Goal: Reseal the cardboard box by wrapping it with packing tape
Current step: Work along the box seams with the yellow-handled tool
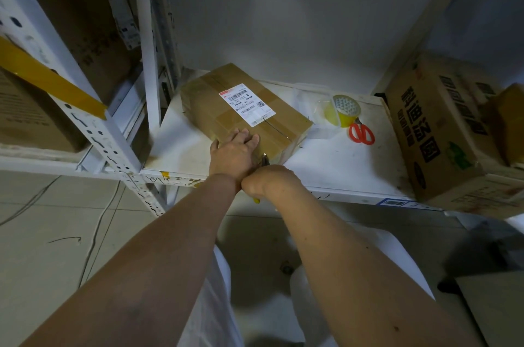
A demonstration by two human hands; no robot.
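Observation:
A brown cardboard box [207, 100] with a white shipping label [246, 104] lies on the white shelf [340, 165], with brown tape strips across its top. My left hand [235, 152] presses flat on the box's near corner, fingers straight. Just behind it, at the shelf's front edge, my right hand [269, 180] is curled in a fist round a yellow-handled tool [265, 161]. The tool's metal tip touches the box's near edge and most of the tool is hidden. A roll of packing tape [344, 109] with a yellow core sits to the right of the box.
Red-handled scissors [361, 134] lie beside the tape roll. A large printed carton [433, 131] fills the right end of the shelf. A white perforated upright [105, 131] and more cartons [25, 114] stand at the left. Cables run over the tiled floor [56, 233].

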